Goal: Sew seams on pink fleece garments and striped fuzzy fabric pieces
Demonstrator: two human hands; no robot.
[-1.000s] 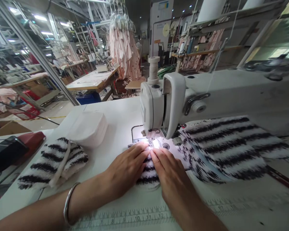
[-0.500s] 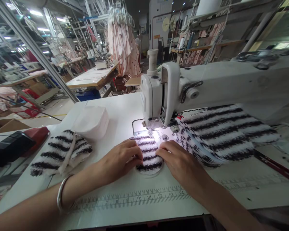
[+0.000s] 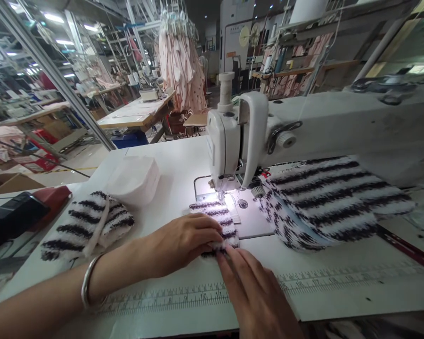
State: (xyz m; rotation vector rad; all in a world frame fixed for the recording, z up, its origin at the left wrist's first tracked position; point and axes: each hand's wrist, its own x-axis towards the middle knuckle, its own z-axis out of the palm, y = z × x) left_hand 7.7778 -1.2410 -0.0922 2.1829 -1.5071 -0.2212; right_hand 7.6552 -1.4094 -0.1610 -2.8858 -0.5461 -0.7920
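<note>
A small piece of fluffy black-and-white striped fabric (image 3: 229, 227) lies on the sewing machine's bed, its far end at the lit presser foot (image 3: 220, 194). Across its left and middle part rests my left hand (image 3: 183, 240), fingers together and curled onto the pile. My right hand (image 3: 254, 287) is at the near end, thumb and index finger closed on the fabric's edge. The fingers of both hands almost meet there, and they hide part of the near edge.
The sewing machine head (image 3: 229, 146) stands over the work. A larger striped fabric piece (image 3: 332, 197) lies to the right, another striped piece (image 3: 88, 226) to the left. Behind that one sits a white block-shaped stack (image 3: 134, 179). A printed ruler (image 3: 183, 299) runs along the front.
My right hand has moved from the fabric's right side down to its near end. My left hand has slid right, further over the fabric.
</note>
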